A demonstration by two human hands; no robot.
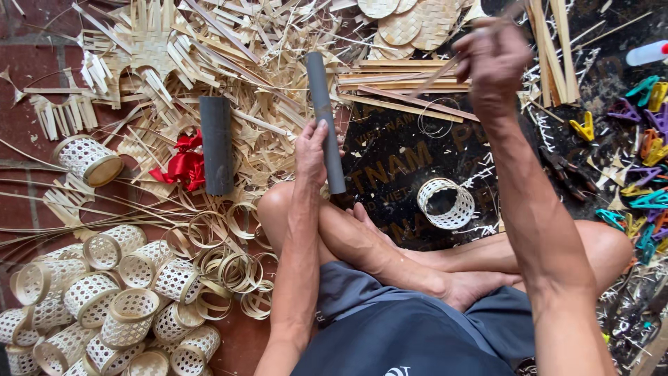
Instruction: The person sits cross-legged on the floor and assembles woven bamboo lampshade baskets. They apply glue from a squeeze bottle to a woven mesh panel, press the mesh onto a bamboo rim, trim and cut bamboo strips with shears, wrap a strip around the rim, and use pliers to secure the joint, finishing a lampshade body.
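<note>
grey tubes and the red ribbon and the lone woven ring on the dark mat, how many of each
grey tubes: 2, one in the left hand at, one lying on the strips
red ribbon: 1
woven ring on the mat: 1
total: 4

- My left hand point(311, 150) grips a grey tube point(325, 122) standing tilted over my crossed legs.
- My right hand point(491, 59) is raised, pinching a thin bamboo strip point(435, 80).
- A woven bamboo ring point(445, 203) lies nearby on the dark mat point(390, 160).
</note>
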